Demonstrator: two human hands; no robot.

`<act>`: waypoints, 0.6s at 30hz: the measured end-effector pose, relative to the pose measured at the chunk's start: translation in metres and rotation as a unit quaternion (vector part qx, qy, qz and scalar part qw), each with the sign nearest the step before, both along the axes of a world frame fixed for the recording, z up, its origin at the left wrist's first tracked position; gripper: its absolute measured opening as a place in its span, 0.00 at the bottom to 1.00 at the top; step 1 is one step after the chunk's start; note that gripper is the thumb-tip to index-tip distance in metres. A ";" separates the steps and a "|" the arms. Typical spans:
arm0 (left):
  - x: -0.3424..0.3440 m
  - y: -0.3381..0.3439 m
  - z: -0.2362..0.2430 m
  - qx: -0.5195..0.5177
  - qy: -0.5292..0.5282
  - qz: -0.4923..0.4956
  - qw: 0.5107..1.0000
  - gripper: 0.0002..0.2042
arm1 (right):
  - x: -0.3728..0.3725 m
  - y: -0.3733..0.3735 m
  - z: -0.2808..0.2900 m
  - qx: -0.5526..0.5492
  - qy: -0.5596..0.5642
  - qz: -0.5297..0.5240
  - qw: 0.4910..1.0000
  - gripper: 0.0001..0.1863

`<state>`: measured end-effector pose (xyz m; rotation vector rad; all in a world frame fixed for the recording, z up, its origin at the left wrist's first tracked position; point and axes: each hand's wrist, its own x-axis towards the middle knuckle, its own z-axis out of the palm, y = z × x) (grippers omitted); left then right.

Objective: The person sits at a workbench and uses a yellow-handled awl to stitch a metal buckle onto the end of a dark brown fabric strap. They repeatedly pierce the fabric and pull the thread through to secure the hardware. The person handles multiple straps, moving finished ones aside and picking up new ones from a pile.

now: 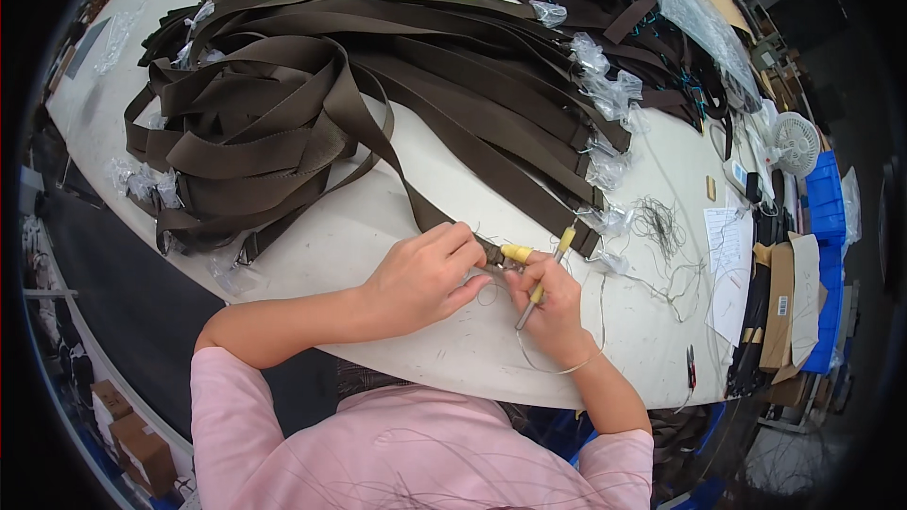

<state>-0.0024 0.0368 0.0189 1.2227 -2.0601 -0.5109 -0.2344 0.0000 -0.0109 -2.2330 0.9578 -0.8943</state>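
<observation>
My left hand [430, 274] has its fingers closed on the end of a dark olive-brown webbing strap [416, 198], near a small metal fitting. My right hand [548, 307] grips a slim pen-like tool [566, 241] with yellow and metal parts and a cord trailing past my wrist. A yellow cover [516, 253] sits on a finger of that hand, which is beside the strap end and fitting. The strap runs up into a heaped bundle of similar straps [236, 132], with buckles and clear plastic wraps at their ends.
The white table [378, 321] also holds more straps with blue pieces [624, 19], tangled thread [658, 227], papers [727, 274], red-handled snips [692, 368] and a small white fan [794, 142]. Blue bins [827, 189] and cardboard [784, 302] line the right edge.
</observation>
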 end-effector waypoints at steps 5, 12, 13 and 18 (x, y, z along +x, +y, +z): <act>-0.007 0.002 -0.011 0.016 0.035 0.022 0.999 0.14 | 0.005 -0.002 -0.008 0.036 -0.094 -0.085 0.991 0.15; -0.016 -0.006 -0.008 0.264 0.143 0.075 0.951 0.17 | 0.011 0.005 -0.002 -0.120 -0.037 -0.042 0.991 0.17; -0.016 -0.006 -0.010 0.293 0.158 0.072 0.940 0.16 | 0.011 0.006 -0.001 -0.147 -0.036 -0.026 0.988 0.17; -0.009 -0.008 -0.015 0.316 0.191 0.029 0.929 0.09 | 0.005 0.004 0.004 -0.202 -0.003 0.020 0.979 0.17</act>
